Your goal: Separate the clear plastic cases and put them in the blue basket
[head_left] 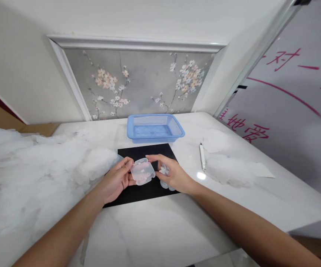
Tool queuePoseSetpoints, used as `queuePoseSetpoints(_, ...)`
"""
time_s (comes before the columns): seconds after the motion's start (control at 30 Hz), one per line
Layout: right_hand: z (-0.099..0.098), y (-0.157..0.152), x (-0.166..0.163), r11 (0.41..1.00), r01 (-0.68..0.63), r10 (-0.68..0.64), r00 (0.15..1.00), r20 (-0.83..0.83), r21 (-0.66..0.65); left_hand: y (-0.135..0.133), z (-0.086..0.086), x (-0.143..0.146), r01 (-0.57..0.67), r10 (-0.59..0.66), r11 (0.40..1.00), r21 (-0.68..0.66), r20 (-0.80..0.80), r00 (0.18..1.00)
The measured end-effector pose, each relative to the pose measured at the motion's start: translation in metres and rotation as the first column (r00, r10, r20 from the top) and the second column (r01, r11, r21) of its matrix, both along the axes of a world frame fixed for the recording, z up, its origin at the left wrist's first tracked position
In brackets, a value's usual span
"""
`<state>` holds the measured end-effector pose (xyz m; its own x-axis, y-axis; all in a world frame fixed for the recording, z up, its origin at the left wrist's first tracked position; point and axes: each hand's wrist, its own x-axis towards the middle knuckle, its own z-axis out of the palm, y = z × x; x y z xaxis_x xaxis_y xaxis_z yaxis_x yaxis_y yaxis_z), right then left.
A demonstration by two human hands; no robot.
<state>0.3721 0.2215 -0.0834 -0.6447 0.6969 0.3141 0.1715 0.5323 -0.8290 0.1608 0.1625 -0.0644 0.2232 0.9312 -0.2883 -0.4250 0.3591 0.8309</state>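
My left hand [118, 180] grips a small translucent plastic case [142, 171] by its left edge, just above a black mat [146, 152]. My right hand [171, 173] is at the case's right side, index finger stretched over its top edge. Its other fingers curl around small pale translucent pieces [164, 171] that I cannot make out clearly. Both hands hover over the mat's middle.
A blue plastic basket [177, 130] stands behind the mat. A white pen-like tool [202, 156] lies to the right beside a pile of clear plastic bags [227, 167]. A large heap of white translucent bags [38, 174] covers the table's left side. A wall panel stands behind.
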Motion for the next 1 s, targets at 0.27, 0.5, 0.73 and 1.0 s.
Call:
queuePoseSetpoints(0.27,0.004,0.001,-0.001,0.997,-0.08,0.081,0.994,-0.079,0.022,-0.002,0.0,0.001,0.028,-0.026,0.999,0.029,-0.07,0.997)
queuePoseSetpoints(0.5,0.005,-0.002,-0.004,0.971,0.1,-0.116,0.991,-0.064,-0.216,0.006,-0.008,-0.009,0.049,0.22,0.92,0.389,-0.616,0.756)
queuePoseSetpoints(0.73,0.006,0.007,0.0,0.645,0.007,-0.137,0.985,-0.106,-0.764,0.016,-0.033,-0.049,0.566,0.552,0.745,0.354,-0.804,-0.223)
queuePoseSetpoints(1.0,0.003,0.011,0.004,0.563,-0.067,-0.111,0.982,-0.155,-0.824,0.012,-0.026,-0.041,0.6,0.553,0.759,0.252,-0.736,-0.39)
